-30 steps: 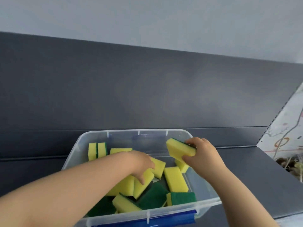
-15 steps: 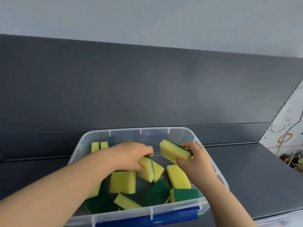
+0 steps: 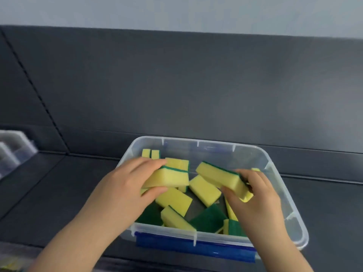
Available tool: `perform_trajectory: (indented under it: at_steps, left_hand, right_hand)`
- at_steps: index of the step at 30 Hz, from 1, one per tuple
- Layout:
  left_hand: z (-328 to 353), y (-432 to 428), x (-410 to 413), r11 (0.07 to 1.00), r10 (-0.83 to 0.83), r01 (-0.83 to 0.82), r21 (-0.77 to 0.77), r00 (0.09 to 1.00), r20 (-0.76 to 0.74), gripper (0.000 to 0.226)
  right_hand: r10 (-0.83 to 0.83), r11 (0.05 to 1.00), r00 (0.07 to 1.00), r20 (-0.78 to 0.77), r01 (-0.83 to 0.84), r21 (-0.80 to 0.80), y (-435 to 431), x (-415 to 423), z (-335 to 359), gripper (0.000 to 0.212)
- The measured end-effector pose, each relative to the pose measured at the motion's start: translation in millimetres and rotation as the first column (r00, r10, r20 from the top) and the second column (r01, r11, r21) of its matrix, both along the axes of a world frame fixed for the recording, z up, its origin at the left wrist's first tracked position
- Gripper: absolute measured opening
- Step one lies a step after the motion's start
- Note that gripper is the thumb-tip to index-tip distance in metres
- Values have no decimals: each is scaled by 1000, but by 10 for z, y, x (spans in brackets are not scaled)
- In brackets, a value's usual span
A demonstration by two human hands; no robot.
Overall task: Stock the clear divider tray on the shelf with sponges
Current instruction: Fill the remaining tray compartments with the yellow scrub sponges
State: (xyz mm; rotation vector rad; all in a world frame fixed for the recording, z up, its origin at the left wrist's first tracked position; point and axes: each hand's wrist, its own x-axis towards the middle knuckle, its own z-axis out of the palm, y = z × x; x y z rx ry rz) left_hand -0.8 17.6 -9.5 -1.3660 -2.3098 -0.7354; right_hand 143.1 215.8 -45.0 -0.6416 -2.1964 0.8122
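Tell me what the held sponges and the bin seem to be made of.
Left-hand sponge and right-hand sponge: matte yellow foam backed by a green scouring layer, probably fibrous. Bin: clear, glossy, likely rigid plastic; loose sponges show through its walls. Blue latch: opaque plastic, apparently.

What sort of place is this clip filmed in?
Probably a shop or stockroom shelving bay: a dark shelf with a matching back panel, a clear storage bin of yellow-green sponges, left hand and right hand each gripping one, and a clear divider tray at the left edge.
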Motion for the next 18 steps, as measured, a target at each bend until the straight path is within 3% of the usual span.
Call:
perform_trajectory:
  at_steps: [4,12,18]
  left_hand:
    - [26,-178,160,994,107,-107,15,994,3,48]
    - [16,-827,355,945,318,-314,95,947,-30,46]
    - [-6,-1655,341,931,342,-343,126,939,30,50]
  right_hand:
    - [76,995,991,-108,-82,-55,-144,-32,-108,52]
    - [224,918,948,-228,-284,-279,-815,-196,-121,46]
    - [268,920,934,-236,-321,-224,-1618,-303,-38,35]
